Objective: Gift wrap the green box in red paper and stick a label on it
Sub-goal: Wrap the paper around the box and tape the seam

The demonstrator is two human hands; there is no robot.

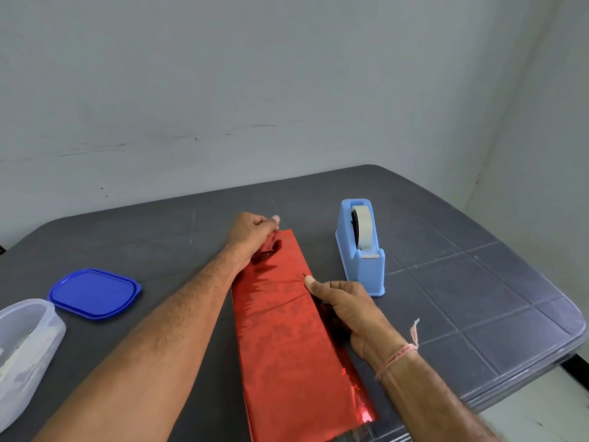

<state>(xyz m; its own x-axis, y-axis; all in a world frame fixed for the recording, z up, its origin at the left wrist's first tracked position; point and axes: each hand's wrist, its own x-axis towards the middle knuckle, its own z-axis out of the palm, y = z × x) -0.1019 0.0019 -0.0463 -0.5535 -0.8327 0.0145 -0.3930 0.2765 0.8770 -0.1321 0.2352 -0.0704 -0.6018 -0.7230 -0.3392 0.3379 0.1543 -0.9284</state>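
Note:
A long strip of shiny red wrapping paper (287,330) lies folded over on the dark table, running from the near edge to the middle. The green box is hidden; I cannot see it under the paper. My left hand (251,232) pinches the far end of the red paper with curled fingers. My right hand (341,304) grips the paper's right edge near its middle, thumb pressed on top.
A light blue tape dispenser (361,250) with a pale roll stands just right of the paper. A blue lid (94,293) lies at the left, and a clear plastic container (24,342) sits at the left edge. The grey table (478,298) ends close on the right.

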